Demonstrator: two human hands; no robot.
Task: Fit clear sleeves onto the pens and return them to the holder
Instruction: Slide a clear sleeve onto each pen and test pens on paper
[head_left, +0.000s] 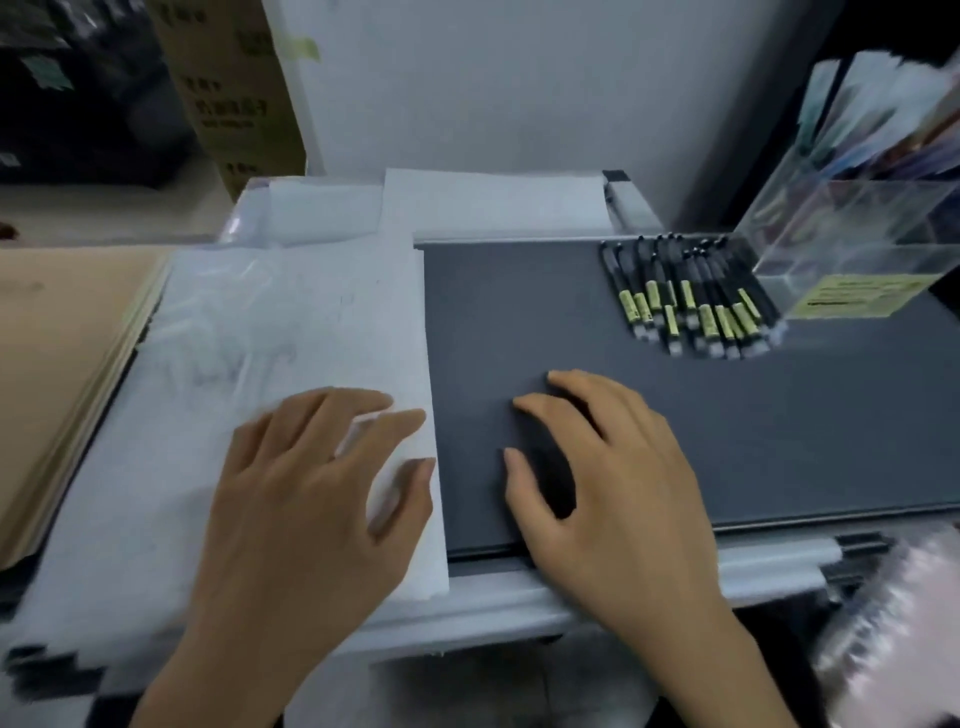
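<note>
Several black pens with yellow labels (685, 299) lie in a loose row on the dark grey mat (519, 312), at its far right. Just right of them stands a clear acrylic holder (852, 244) with sleeved pens leaning in it. A stack of clear and white sleeves (291, 332) covers the table left of the mat. My left hand (317, 478) rests flat on that stack near its right edge, fingers spread. On the mat's near part my right hand (613, 467) lies open, palm down, holding nothing. Both hands are well short of the pens.
Brown paper sheets (57, 364) lie at the far left. Cardboard boxes (234, 88) stand behind at the back left. A crinkled plastic bag (893, 634) sits at the lower right, below the table's front edge (519, 597). A white wall is behind the table.
</note>
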